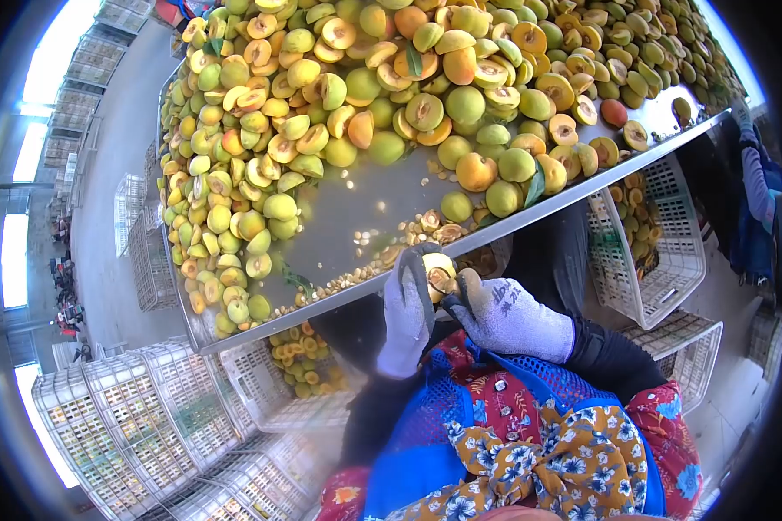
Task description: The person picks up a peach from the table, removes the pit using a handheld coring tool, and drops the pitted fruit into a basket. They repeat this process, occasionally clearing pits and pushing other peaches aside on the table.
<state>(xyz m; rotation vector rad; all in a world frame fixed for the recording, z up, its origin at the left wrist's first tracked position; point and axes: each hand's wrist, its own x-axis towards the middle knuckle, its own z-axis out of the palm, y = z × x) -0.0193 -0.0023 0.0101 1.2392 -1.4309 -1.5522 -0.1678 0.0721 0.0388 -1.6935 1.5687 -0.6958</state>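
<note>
My left hand [408,300], in a pale lilac glove with dark fingertips, is closed around a cut peach half [440,273]. The flesh is yellow, and a brownish hollow or pit shows in the cut face. My right hand [504,311], in a matching glove with dark writing on its back, has its fingers bent against the same fruit. Whether a small tool sits in those right fingers cannot be made out. Both hands are at the near rim of a metal table [339,243], just beside loose pits and scraps [426,227].
Whole and halved peaches [321,104] are heaped over the table. Below its edge stand white plastic crates with fruit, one at right [647,252] and one at left [278,382]. Stacked crates [139,417] fill the lower left. Another person's sleeved arm [756,187] shows at far right.
</note>
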